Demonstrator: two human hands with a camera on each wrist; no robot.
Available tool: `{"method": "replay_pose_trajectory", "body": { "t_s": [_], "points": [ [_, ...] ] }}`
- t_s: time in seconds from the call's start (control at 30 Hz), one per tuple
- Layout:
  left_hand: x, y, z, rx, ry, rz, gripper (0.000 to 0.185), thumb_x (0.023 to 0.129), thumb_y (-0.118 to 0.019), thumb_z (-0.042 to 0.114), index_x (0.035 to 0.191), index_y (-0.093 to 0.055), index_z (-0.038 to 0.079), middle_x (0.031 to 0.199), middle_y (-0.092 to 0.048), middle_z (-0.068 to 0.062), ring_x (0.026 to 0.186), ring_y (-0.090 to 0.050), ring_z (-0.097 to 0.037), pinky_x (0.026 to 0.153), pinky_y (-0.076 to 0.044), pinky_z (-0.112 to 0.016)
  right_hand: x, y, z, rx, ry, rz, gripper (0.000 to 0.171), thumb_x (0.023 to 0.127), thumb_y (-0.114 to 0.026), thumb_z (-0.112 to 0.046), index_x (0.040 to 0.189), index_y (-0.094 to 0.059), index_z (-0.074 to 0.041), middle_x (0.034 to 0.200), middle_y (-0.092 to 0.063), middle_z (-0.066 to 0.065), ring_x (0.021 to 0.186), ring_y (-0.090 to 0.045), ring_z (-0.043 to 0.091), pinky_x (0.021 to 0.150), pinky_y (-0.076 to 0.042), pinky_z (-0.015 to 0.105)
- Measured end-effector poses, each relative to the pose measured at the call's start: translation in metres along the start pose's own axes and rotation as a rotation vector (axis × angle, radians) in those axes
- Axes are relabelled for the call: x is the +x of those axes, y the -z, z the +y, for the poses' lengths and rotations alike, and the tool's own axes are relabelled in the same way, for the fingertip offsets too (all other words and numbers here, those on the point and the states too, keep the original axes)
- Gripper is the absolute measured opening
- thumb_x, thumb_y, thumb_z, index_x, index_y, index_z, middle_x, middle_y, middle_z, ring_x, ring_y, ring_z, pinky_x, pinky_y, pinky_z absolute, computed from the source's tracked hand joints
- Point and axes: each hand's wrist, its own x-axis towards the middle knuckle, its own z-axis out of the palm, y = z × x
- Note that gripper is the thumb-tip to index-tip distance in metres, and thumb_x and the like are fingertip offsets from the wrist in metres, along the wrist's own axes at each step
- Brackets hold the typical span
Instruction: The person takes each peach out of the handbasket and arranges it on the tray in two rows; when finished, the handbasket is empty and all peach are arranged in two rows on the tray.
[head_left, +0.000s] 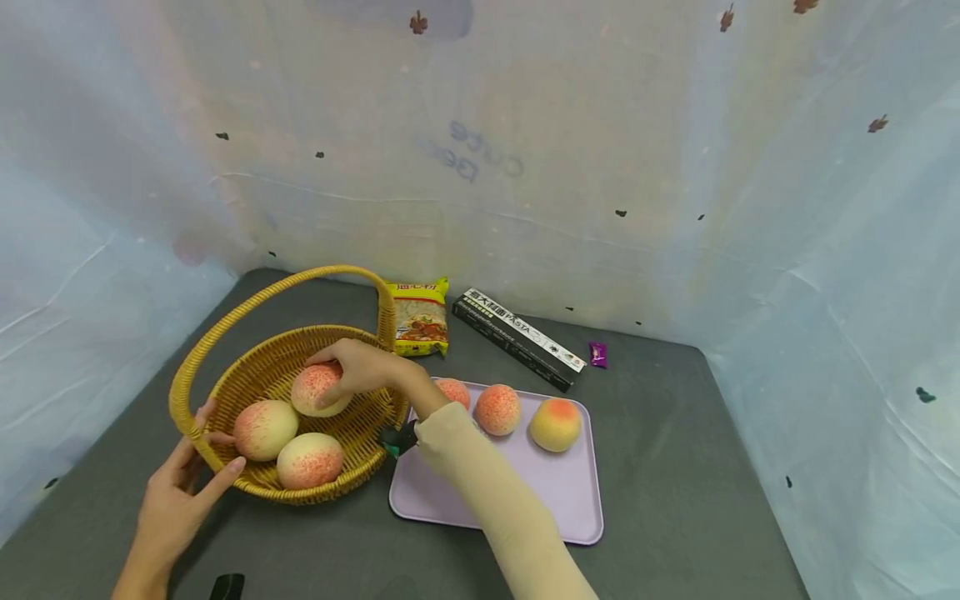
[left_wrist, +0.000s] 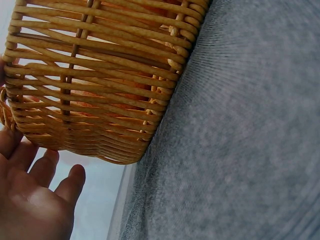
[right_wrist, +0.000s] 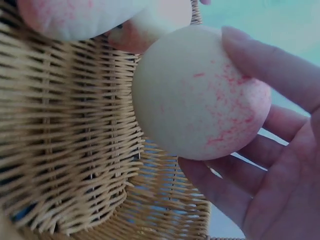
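A woven wicker basket (head_left: 225, 379) with a tall handle stands on the grey table at the left. My right hand (head_left: 360, 367) reaches inside it and grips a pink-speckled peach (head_left: 317, 390), seen close in the right wrist view as a peach (right_wrist: 200, 95) cupped by curled fingers (right_wrist: 260, 60). Two more peaches (head_left: 265, 429) lie in the basket. My left hand (head_left: 183, 483) touches the basket's near rim with straight fingers; the left wrist view shows the basket wall (left_wrist: 95, 75) and my left-hand fingers (left_wrist: 40, 185) beside it.
A lilac tray (head_left: 558, 492) right of the basket carries three peaches (head_left: 497, 408). Behind lie a yellow noodle packet (head_left: 422, 317), a black pasta box (head_left: 517, 337) and a small purple sweet (head_left: 597, 354). Pale sheeting walls in the table on three sides.
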Motion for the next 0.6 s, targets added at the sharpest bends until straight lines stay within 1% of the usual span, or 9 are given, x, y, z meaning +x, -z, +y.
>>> {"method": "replay_pose_trajectory", "body": {
  "t_s": [0.17,0.3,0.47,0.6],
  "points": [
    [0.0,0.0,-0.001,0.003,-0.005,-0.002,0.083,0.09,-0.068,-0.008,0.159,-0.03,0.019,0.113,-0.059,0.016,0.133,-0.038,0.001,0.099,-0.034,-0.005,-0.007,0.001,-0.003,0.006,-0.006,-0.011,0.062,0.089,-0.078,-0.021,0.144,-0.054,-0.005,0.138,-0.058,0.005,0.117,-0.054,0.004,0.088,-0.041,0.008],
    [0.001,0.0,-0.001,0.008,-0.005,0.0,0.083,0.09,-0.068,-0.008,0.158,-0.031,0.019,0.112,-0.058,0.017,0.138,-0.034,-0.001,0.1,-0.033,-0.005,-0.013,0.003,-0.005,0.015,0.001,-0.016,0.062,0.089,-0.078,-0.021,0.144,-0.054,-0.006,0.137,-0.059,0.005,0.114,-0.055,0.004,0.087,-0.042,0.009],
    [0.001,-0.001,-0.001,0.01,-0.002,0.002,0.082,0.09,-0.068,-0.008,0.158,-0.031,0.02,0.113,-0.058,0.017,0.132,-0.039,0.002,0.099,-0.033,-0.004,-0.019,0.004,-0.004,0.018,0.011,-0.017,0.063,0.089,-0.078,-0.02,0.144,-0.053,-0.004,0.135,-0.06,0.004,0.111,-0.056,0.003,0.087,-0.043,0.01],
    [0.0,0.0,-0.001,0.013,0.008,0.0,0.082,0.091,-0.068,-0.006,0.159,-0.03,0.021,0.113,-0.058,0.017,0.124,-0.044,0.004,0.097,-0.034,-0.004,-0.024,0.005,-0.004,0.013,0.018,-0.014,0.063,0.089,-0.078,-0.02,0.144,-0.053,-0.003,0.136,-0.06,0.005,0.111,-0.055,0.003,0.088,-0.042,0.009]
  ]
}}
